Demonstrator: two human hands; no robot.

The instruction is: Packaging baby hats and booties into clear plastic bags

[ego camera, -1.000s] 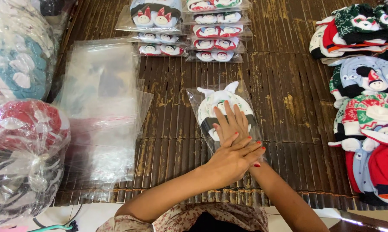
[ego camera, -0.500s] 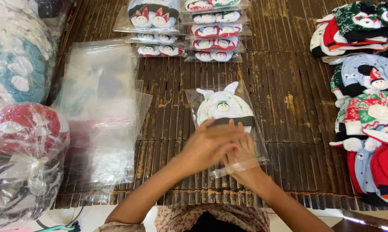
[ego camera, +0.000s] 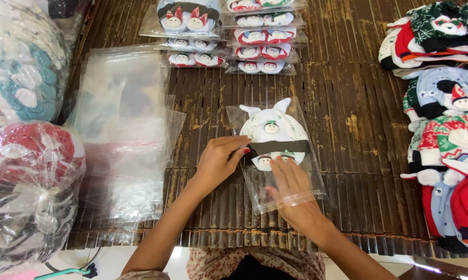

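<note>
Two hands on one clear bag (ego camera: 275,150), which lies flat on the slatted worktop (ego camera: 348,109) and holds one white hat (ego camera: 271,129) with a dark band.

Left hand (ego camera: 218,161): fingers curled, tips pinching the bag's left edge at the band. Loosely closed, not a fist.

Right hand (ego camera: 291,189): open, palm down, fingers spread flat, pressing the bag's near end just below the hat. Grasps nothing.

Hat sits in the far half of the bag, beyond the right hand's fingertips and just right of the left hand.

Counts, relative to the bag:
- far side: two rows of packed bags (ego camera: 228,39), about eight; exact number unclear where they overlap.
- left: one stack of empty bags (ego camera: 122,129); sheets not countable.
- far left: two tied bundles (ego camera: 29,181).
- right: one pile of loose hats (ego camera: 446,119), not countable.
</note>
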